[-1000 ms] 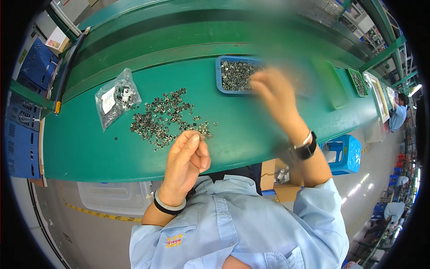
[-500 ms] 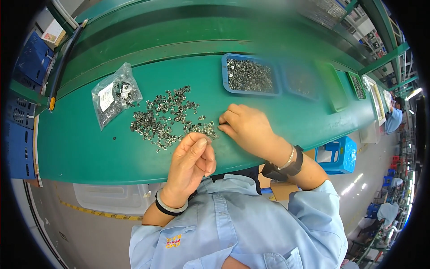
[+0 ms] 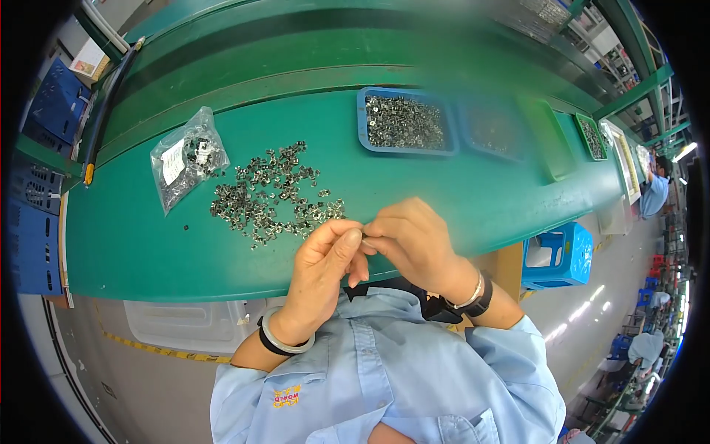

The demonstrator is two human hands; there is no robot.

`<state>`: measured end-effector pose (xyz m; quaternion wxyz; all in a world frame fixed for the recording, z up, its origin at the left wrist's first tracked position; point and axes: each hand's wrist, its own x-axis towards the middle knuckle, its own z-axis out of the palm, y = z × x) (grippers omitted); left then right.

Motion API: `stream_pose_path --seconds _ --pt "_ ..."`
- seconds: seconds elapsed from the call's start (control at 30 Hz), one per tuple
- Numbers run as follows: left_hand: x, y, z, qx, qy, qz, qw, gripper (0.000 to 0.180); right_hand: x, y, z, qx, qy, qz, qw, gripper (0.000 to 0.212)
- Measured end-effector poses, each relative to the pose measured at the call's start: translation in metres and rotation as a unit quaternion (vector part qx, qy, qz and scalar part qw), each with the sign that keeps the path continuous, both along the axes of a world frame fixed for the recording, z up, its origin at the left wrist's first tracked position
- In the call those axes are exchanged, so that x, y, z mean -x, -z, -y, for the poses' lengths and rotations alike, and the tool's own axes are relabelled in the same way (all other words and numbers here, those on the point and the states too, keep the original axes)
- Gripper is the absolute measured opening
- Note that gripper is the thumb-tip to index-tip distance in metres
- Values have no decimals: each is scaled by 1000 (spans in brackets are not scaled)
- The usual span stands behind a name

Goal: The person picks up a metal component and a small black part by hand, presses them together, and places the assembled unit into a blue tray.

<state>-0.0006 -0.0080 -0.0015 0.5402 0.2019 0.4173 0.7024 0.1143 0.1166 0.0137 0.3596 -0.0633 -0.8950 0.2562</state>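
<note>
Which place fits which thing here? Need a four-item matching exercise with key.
1. Clear plastic bag
2. Fuller blue tray
3. Blue plastic stool
4. Left hand

A. Off the green table, on the right side
B. Fingertips close to those of the right hand
C. Upper left of the loose metal pile
D. Far side of the table, beyond the hands

Pairs: 1-C; 2-D; 3-A; 4-B

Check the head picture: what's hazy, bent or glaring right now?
In the head view, haze softens the translucent blue rectangular tray and light-green plastic tray; the head view's fisheye curves the plain green tabletop; in the head view, white glare streaks the grey floor at right.
</note>
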Motion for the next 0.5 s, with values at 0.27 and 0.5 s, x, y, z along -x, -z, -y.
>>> stream_pose_path --seconds 0.27,0.5 --pt "8 -3 -4 23 61 46 997 21 -9 1 -2 82 -16 5 996 26" --pt "4 -6 -7 31 65 52 996 21 -12 6 -5 120 -24 -6 992 25"
